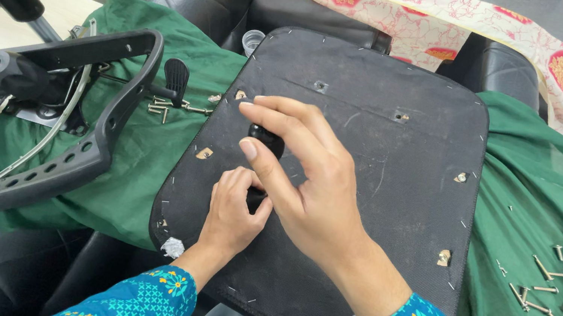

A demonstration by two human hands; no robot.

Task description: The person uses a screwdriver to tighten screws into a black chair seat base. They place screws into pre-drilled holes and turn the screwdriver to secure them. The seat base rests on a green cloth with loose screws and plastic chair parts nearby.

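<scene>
A black fabric-covered chair seat panel (pixel 390 146) lies upside down on a green cloth, stapled around its edge, with several screw holes. My right hand (pixel 301 176) rests over the panel's left part, fingers around a small black knob-like part (pixel 266 139). My left hand (pixel 233 211) sits just below it, fingers curled against the panel and partly hidden under the right hand. What the left fingers grip is hidden.
A black plastic chair armrest frame (pixel 34 132) with a metal mechanism lies at left. Loose screws (pixel 541 289) lie on the green cloth (pixel 537 224) at right, more screws (pixel 168 107) at left. A patterned cloth (pixel 472 22) covers the back.
</scene>
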